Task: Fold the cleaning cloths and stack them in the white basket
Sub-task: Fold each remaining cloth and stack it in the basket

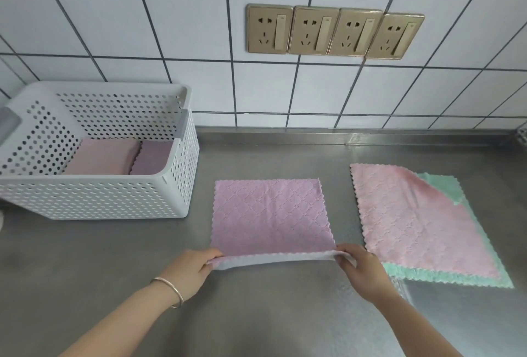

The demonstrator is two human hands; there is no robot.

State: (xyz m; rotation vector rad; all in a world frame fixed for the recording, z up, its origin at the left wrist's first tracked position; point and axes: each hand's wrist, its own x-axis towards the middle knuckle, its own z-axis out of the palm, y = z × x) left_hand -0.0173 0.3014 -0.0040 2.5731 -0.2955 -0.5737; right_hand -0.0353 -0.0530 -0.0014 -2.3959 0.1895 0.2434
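Green cloth (453,190) mostly under pink cloth (413,219).

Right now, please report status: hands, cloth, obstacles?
Left hand and right hand pinch purple cloth near corners. White basket holds two folded cloths. Nothing blocking.

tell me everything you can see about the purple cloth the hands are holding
The purple cloth is a soft, fleecy-looking rectangle with a quilted diamond pattern and scalloped edges. It lies flat on the steel counter, between the white basket and the pink cloth, touching neither. Its near edge is lifted and curled over, showing a paler underside. The left hand pinches the near left corner, the right hand the near right.
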